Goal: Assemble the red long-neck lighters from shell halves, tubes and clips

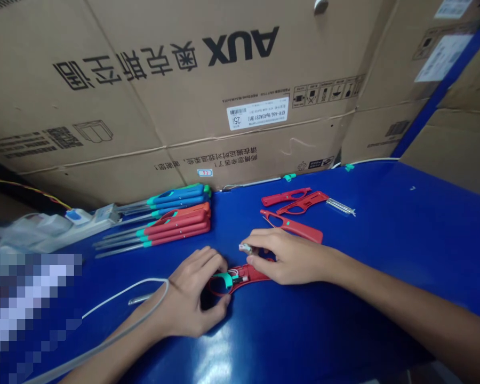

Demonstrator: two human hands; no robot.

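Observation:
My left hand (190, 298) grips the front of an opened red gas lighter casing (258, 273) lying on the blue table. Inside that casing show a green trigger (224, 278), thin white wires and a small black and white part. A metal barrel end (139, 300) pokes out past my left wrist. Above the casing, my right hand (292, 256) pinches a small whitish piece (246, 248) between thumb and fingers; most of it is hidden. Just behind my right hand lie a red lighter (300, 228) and two loose red casing halves (286, 196) (304, 204).
Assembled red lighters (184, 224) and blue lighters (180, 197) are stacked at the left. Beside them runs a power strip (92, 221) with plugs. Metal rods (341, 207) lie right of the casing halves. A cardboard box (184, 122) walls off the back. A pale cable (124, 338) crosses near my left forearm.

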